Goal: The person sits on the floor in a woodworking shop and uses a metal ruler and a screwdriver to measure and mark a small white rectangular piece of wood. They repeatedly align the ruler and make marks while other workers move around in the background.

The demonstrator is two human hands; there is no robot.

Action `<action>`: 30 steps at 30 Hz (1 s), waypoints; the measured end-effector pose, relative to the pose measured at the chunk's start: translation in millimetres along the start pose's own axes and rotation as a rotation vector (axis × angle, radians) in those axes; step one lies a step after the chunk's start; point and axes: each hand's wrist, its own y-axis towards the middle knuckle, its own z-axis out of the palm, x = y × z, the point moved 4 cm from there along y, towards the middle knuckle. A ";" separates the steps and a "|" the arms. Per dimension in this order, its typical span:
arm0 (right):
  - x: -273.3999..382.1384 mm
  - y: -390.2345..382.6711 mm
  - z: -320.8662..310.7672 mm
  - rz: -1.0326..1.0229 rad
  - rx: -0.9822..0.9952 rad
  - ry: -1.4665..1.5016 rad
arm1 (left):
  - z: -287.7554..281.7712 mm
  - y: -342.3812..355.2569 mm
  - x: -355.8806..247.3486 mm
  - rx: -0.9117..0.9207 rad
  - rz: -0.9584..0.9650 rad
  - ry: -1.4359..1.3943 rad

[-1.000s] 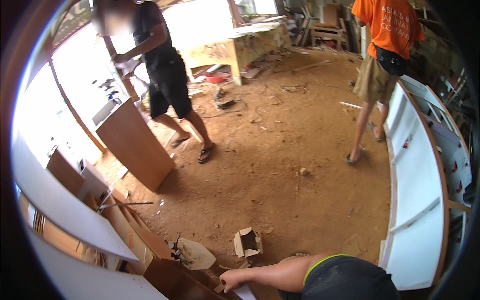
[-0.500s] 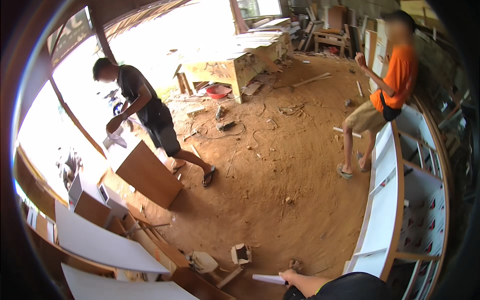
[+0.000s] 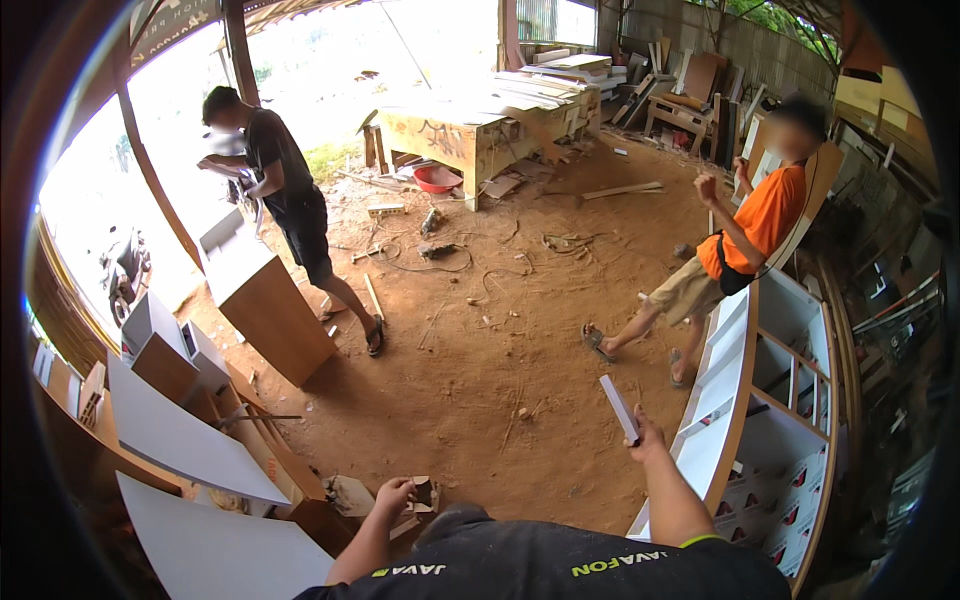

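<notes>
My right hand (image 3: 648, 438) is closed around the lower end of a narrow white strip (image 3: 619, 408), which points up and away over the dirt floor. To the right of that hand lies a long open cabinet (image 3: 733, 400), white inside with wood-coloured edges. My left hand (image 3: 396, 494) hangs low with its fingers curled in; whether anything is inside them is hidden. Just beside it sits a small open cardboard box (image 3: 424, 494), partly covered by my body.
White panels (image 3: 190, 430) and wooden boards are stacked on the left. A person in dark clothes (image 3: 285, 190) stands by an upright brown cabinet (image 3: 275, 318). Another person in orange (image 3: 765, 220) leans against the long cabinet. Cables and tools lie near a workbench (image 3: 430, 140).
My right hand has risen forward and right with the white strip. My left hand has come into view. The person in orange has stretched a leg forward; the person in dark clothes stands straighter, arms raised.
</notes>
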 end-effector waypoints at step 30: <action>261.7 309.6 545.5 0.060 1.044 0.609 | 5.2 332.9 -714.8 0.319 1.101 -0.818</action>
